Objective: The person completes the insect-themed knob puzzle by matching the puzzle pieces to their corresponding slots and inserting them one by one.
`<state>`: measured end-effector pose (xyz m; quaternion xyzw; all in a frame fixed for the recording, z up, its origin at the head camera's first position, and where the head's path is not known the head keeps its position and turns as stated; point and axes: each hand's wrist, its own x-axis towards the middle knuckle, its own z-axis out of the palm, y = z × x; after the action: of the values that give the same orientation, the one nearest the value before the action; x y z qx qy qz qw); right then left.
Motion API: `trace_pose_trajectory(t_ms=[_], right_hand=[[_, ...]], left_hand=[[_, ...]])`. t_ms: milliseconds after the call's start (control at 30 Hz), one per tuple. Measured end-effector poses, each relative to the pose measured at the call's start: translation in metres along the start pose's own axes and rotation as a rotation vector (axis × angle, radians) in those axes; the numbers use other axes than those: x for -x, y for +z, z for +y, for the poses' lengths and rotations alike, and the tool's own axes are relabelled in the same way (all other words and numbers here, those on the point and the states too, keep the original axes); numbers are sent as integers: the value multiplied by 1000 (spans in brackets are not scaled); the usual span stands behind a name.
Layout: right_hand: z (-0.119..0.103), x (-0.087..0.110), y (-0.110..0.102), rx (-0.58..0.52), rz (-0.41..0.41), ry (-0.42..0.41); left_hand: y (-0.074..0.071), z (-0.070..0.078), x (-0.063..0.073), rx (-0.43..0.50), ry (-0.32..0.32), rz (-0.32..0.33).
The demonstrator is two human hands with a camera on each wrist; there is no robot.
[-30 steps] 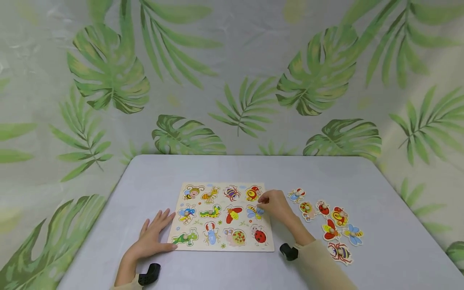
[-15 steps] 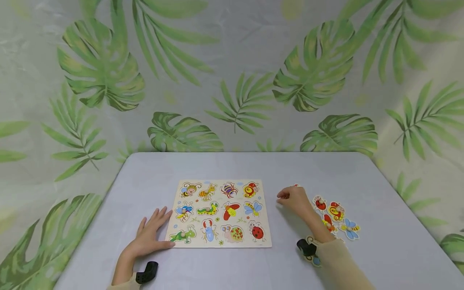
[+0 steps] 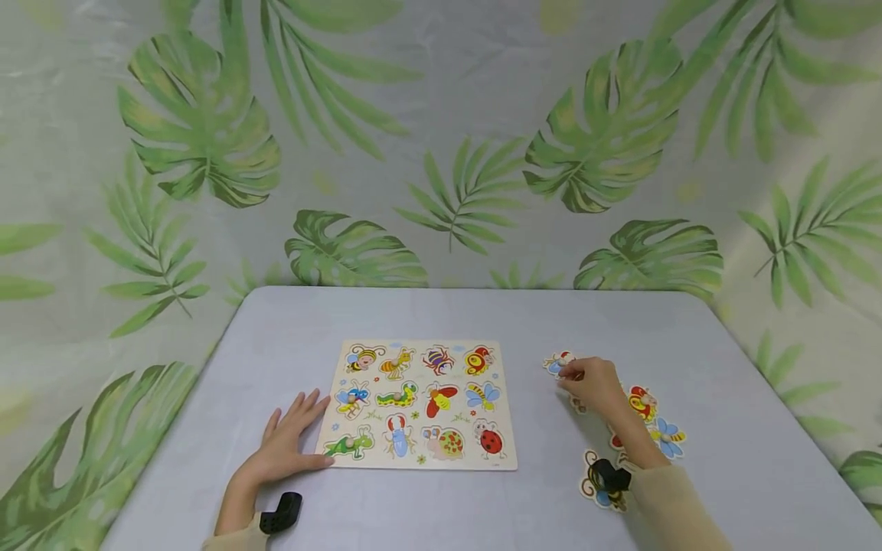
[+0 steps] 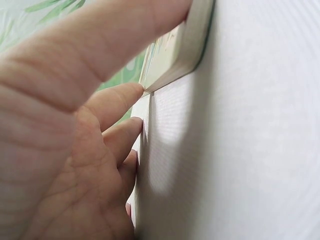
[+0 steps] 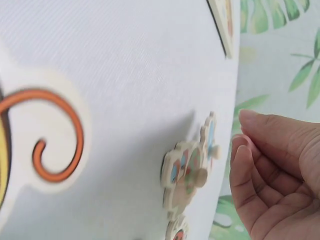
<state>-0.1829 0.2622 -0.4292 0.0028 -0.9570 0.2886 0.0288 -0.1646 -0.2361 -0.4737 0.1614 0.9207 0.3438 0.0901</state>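
My left hand (image 3: 285,444) rests at the left edge of a wooden insect puzzle board (image 3: 506,459), thumb on its near corner and fingers spread along the side. Knobbed pieces, among them a green caterpillar (image 3: 397,396) and a grasshopper (image 3: 350,443), sit in the board. To the right of it, my right hand (image 3: 596,386) hovers by a blue beetle puzzle piece (image 3: 555,363), fingertips overlapping its near edge. The right wrist view shows thumb and fingers bent with a small gap between, beyond the knobs of the beetle piece (image 5: 210,135) and a snail piece (image 5: 176,167).
A bee piece (image 3: 589,484) lies near my right wrist, partly covered by the wrist camera (image 3: 611,476). A red-and-yellow butterfly piece (image 3: 642,402) and a blue-winged piece (image 3: 668,438) lie right of the forearm, which hides others. A leaf-patterned backdrop (image 3: 462,153) stands behind the table.
My right hand has moved right, from the board's right edge to the beetle piece, its fingers now nearer that piece. The left hand stays at the board.
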Motion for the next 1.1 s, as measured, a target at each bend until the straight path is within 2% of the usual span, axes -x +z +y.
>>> trace_pose_trajectory(t_ms=[367, 733, 933, 1100], right_hand=[[20, 11, -12, -34, -35, 100], [34, 15, -18, 16, -45, 87], [33, 8, -13, -18, -102, 97], [33, 5, -13, 5, -84, 77]], left_hand=[[2, 0, 0, 4, -1, -7], [9, 0, 0, 6, 6, -12], [4, -1, 3, 17, 0, 2], [2, -1, -3, 20, 24, -3]])
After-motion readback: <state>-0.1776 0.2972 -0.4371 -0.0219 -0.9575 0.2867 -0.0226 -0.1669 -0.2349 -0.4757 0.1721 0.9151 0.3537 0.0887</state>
